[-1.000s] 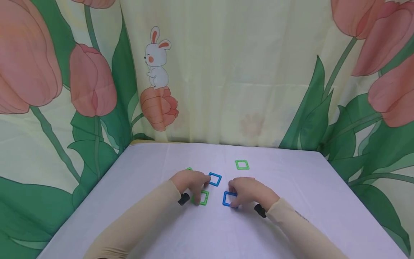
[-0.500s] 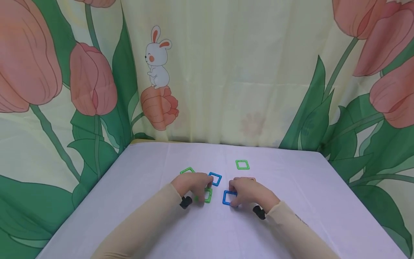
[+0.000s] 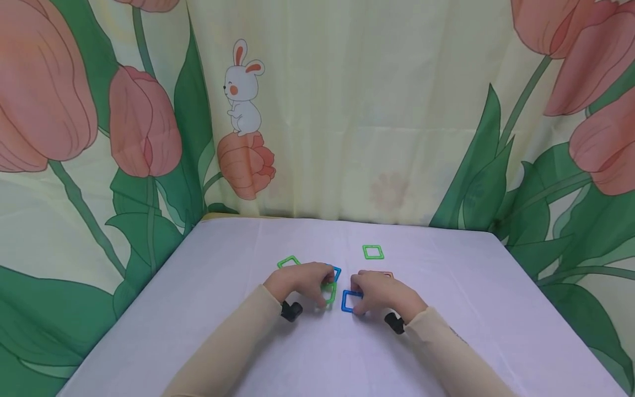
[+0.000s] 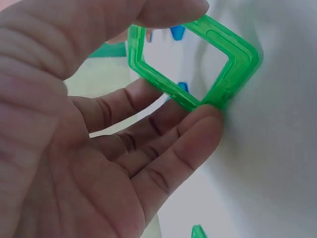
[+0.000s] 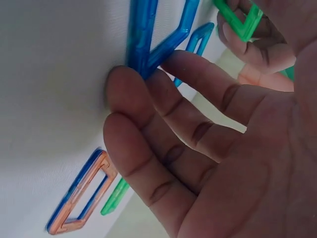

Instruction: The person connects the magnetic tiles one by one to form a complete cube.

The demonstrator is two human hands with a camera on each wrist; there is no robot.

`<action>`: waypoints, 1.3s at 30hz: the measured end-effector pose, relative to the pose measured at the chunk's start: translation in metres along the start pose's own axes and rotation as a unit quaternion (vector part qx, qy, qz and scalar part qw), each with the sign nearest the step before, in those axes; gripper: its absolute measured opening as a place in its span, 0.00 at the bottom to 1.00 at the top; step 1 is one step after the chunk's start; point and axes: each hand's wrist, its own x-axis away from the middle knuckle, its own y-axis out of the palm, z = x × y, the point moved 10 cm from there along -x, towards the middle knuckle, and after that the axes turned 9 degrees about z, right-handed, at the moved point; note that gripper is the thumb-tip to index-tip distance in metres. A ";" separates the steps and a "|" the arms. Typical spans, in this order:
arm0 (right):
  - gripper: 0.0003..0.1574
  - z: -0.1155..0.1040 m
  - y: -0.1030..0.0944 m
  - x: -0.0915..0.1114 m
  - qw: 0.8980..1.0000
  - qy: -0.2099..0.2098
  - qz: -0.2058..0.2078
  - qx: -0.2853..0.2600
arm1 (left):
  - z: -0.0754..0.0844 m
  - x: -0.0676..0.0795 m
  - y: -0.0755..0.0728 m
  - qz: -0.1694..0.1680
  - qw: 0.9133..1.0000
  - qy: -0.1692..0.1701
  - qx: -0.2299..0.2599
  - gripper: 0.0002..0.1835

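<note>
My left hand pinches a green square magnetic tile, an open frame, between thumb and fingertips. In the left wrist view this tile stands tilted, with the thumb on one edge and fingers on the opposite one. A short gap to the right, my right hand grips a blue square magnetic tile by its right part. The right wrist view shows fingertips at a corner of that blue tile; the thumb's contact is hidden there. Another blue tile lies just behind my left hand, partly covered.
On the white-covered table, a green tile lies behind my left wrist and another green tile farther back. An orange tile peeks out behind my right hand; the right wrist view shows blue along its underside. A tulip-printed curtain hangs behind.
My left hand has slid right with the green tile, closer to the held blue tile, covering more of the blue tile behind. My right hand has barely moved.
</note>
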 end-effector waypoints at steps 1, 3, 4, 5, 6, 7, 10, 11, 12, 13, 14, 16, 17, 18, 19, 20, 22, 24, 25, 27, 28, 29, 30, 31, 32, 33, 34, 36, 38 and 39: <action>0.19 0.000 0.000 -0.001 1.000 0.001 0.001 -0.002 | 0.000 -0.001 0.000 0.004 1.000 0.000 0.011 0.25; 0.18 0.000 0.001 -0.001 1.000 0.003 0.001 -0.004 | -0.001 -0.001 0.002 0.013 0.999 0.003 0.039 0.25; 0.19 0.001 0.002 -0.001 1.000 0.004 0.000 -0.007 | -0.002 -0.002 0.003 0.017 0.998 0.003 0.054 0.25; 0.19 0.001 0.002 -0.001 1.000 0.003 0.000 -0.009 | -0.003 -0.001 0.004 0.021 0.997 0.005 0.070 0.25; 0.19 0.001 0.003 -0.002 1.000 0.003 0.000 -0.012 | -0.004 -0.002 0.005 0.025 0.996 0.007 0.085 0.26; 0.19 0.001 0.003 -0.002 1.000 0.004 -0.001 -0.017 | -0.005 -0.002 0.007 0.029 0.995 0.008 0.099 0.26; 0.19 0.002 0.002 -0.002 1.000 0.006 0.005 -0.028 | -0.010 -0.003 0.010 0.043 0.989 0.011 0.140 0.27; 0.19 0.003 0.002 -0.001 0.999 0.008 0.007 -0.031 | -0.011 -0.004 0.011 0.046 0.987 0.013 0.152 0.28; 0.19 0.004 0.002 -0.001 0.999 0.011 0.009 -0.035 | -0.012 -0.005 0.012 0.048 0.985 0.014 0.165 0.28; 0.20 0.005 0.001 -0.001 0.999 0.014 0.010 -0.037 | -0.012 -0.006 0.013 0.050 0.983 0.015 0.177 0.28; 0.20 0.006 0.001 -0.001 0.999 0.018 0.010 -0.040 | -0.012 -0.007 0.014 0.050 0.981 0.014 0.188 0.29; 0.21 0.008 0.003 0.000 0.999 0.025 0.007 -0.044 | -0.013 -0.008 0.017 0.047 0.978 0.013 0.201 0.29; 0.21 0.009 0.004 0.001 0.999 0.027 0.005 -0.047 | -0.013 -0.008 0.019 0.045 0.978 0.011 0.205 0.29; 0.21 0.009 0.005 0.001 0.998 0.027 0.003 -0.049 | -0.014 -0.008 0.020 0.043 0.977 0.009 0.208 0.29; 0.21 0.009 0.006 0.001 0.998 0.027 0.003 -0.050 | -0.014 -0.008 0.020 0.043 0.977 0.008 0.210 0.28; 0.21 0.008 0.006 0.001 0.998 0.025 0.003 -0.051 | -0.015 -0.008 0.020 0.044 0.976 0.008 0.213 0.28; 0.20 0.006 0.006 0.000 0.998 0.020 0.003 -0.052 | -0.015 -0.006 0.019 0.046 0.974 0.011 0.223 0.28; 0.20 0.004 0.005 -0.001 0.999 0.012 0.005 -0.051 | -0.016 -0.005 0.018 0.048 0.971 0.013 0.234 0.27; 0.20 0.003 0.005 -0.002 0.999 0.009 0.006 -0.051 | -0.017 -0.004 0.017 0.050 0.970 0.014 0.239 0.26; 0.20 0.002 0.004 -0.003 0.999 0.005 0.006 -0.050 | -0.018 -0.003 0.015 0.051 0.968 0.014 0.246 0.26; 0.20 0.002 0.003 -0.003 0.999 0.002 0.007 -0.050 | -0.018 -0.003 0.015 0.053 0.968 0.015 0.246 0.26; 0.20 0.002 0.003 -0.004 0.999 0.001 0.008 -0.049 | -0.018 -0.003 0.014 0.055 0.967 0.017 0.249 0.26; 0.20 0.002 0.003 -0.004 0.999 0.001 0.009 -0.050 | -0.018 -0.003 0.014 0.056 0.966 0.019 0.251 0.26; 0.20 0.002 0.003 -0.004 0.999 0.000 0.009 -0.051 | -0.018 -0.004 0.014 0.057 0.966 0.021 0.251 0.26; 0.20 0.002 0.003 -0.004 0.999 0.000 0.009 -0.050 | -0.017 -0.004 0.014 0.057 0.966 0.023 0.252 0.26; 0.20 0.002 0.004 -0.005 0.999 0.000 0.008 -0.050 | -0.017 -0.005 0.014 0.058 0.966 0.024 0.252 0.26; 0.20 0.003 0.004 -0.005 0.999 0.001 0.008 -0.049 | -0.016 -0.005 0.015 0.058 0.965 0.024 0.253 0.26; 0.20 0.004 0.005 -0.005 0.999 0.003 0.006 -0.050 | -0.015 -0.005 0.016 0.058 0.965 0.025 0.256 0.26; 0.20 0.004 0.006 -0.005 0.999 0.004 0.005 -0.052 | -0.013 -0.005 0.016 0.058 0.964 0.026 0.258 0.26; 0.20 0.004 0.006 -0.005 0.998 0.005 0.004 -0.055 | -0.012 -0.005 0.016 0.059 0.964 0.027 0.259 0.26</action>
